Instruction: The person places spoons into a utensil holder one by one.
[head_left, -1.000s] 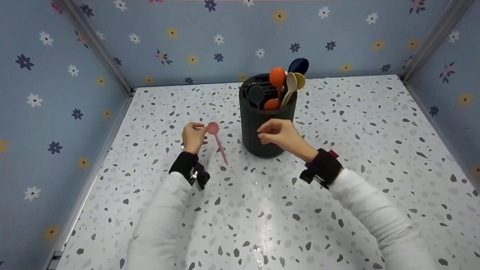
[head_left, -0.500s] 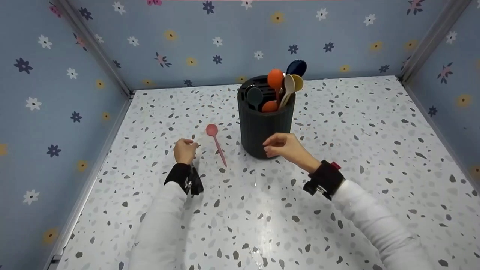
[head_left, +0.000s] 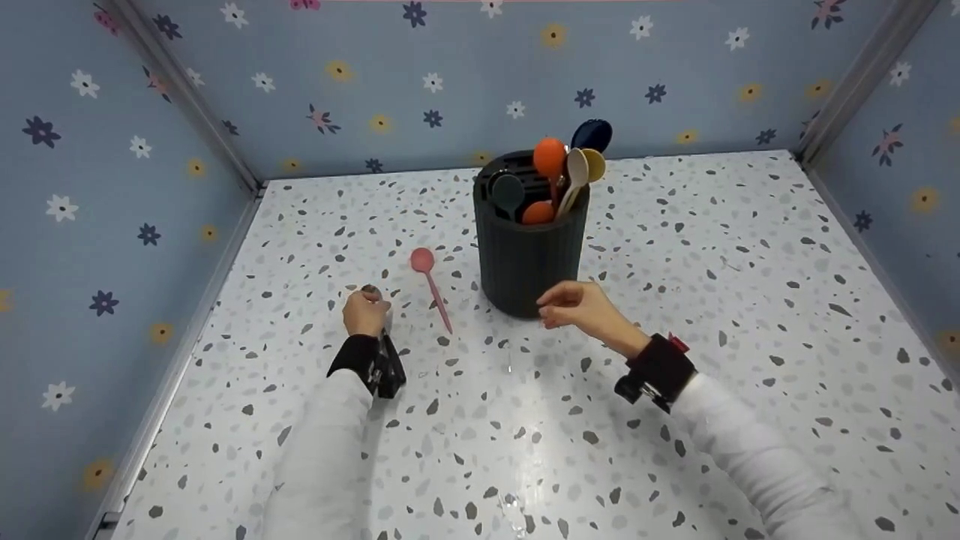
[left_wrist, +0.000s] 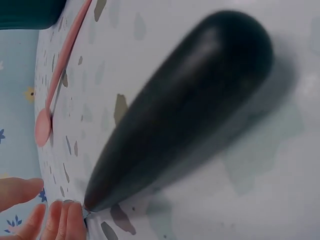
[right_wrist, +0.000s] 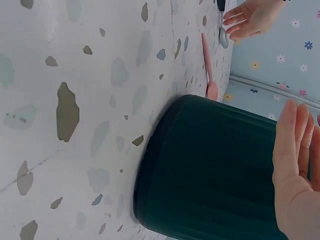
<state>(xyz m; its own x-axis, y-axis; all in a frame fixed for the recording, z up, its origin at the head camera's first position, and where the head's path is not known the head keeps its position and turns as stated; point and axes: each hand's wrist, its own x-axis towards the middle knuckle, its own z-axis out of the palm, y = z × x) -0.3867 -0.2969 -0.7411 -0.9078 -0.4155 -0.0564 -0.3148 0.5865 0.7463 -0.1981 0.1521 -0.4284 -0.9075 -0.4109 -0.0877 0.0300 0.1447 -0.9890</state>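
Note:
My left hand [head_left: 365,313] is low over the table beside a metal spoon with a dark handle. In the left wrist view the spoon's dark handle [left_wrist: 180,105] lies on the table, with my fingers [left_wrist: 64,220] near its narrow end. The right wrist view shows the spoon's metal bowl [right_wrist: 223,38] by those loosely spread fingers; whether they touch it I cannot tell. A pink spoon [head_left: 422,259] lies to the right of this hand. My right hand [head_left: 589,309], fingers relaxed and holding nothing, hovers before the dark green ribbed utensil holder [head_left: 529,266].
Upright in the holder stand several spoons, among them an orange spoon [head_left: 550,157], a cream spoon [head_left: 577,169] and a dark blue spoon [head_left: 592,136]. The speckled white table [head_left: 697,247] is bounded by flowered blue walls [head_left: 450,45] at the back and sides.
My left hand has come away from the pink spoon, which stays on the table, and moved back and left to the dark-handled spoon. My right hand has drawn slightly nearer and right.

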